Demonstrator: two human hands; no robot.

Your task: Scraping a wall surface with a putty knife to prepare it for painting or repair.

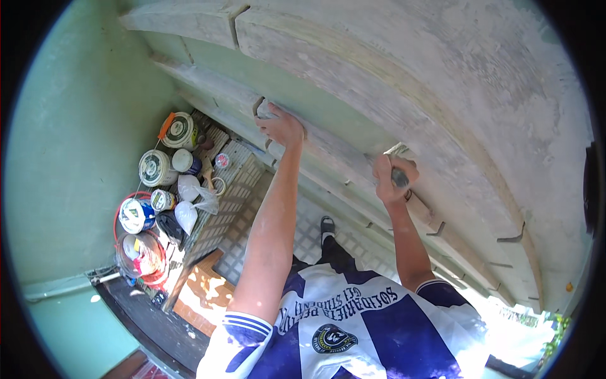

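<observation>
My left hand (282,128) is closed at a notch in a pale moulded ledge (334,146) on the wall. Its fingers and thumb curl around a small whitish-grey piece (265,110), and I cannot tell whether this is loose or part of the ledge. Farther right, my right hand (386,179) is wrapped round a hand tool with a dark, rounded handle end (399,177). Beyond the fingers, a pale, putty-smeared part (401,151) shows against the ledge; the tool's working end is mostly hidden. Above both hands curves a wider band of moulding (353,66) with whitish streaks.
On the left, a slatted wooden surface (230,170) carries several lidded buckets (158,168), tied plastic bags (187,215), a brush (207,174) and a roll of tape (219,187). A red-rimmed tub (151,259) stands nearer. My foot in a dark sandal (327,225) rests on the tiled floor (303,218).
</observation>
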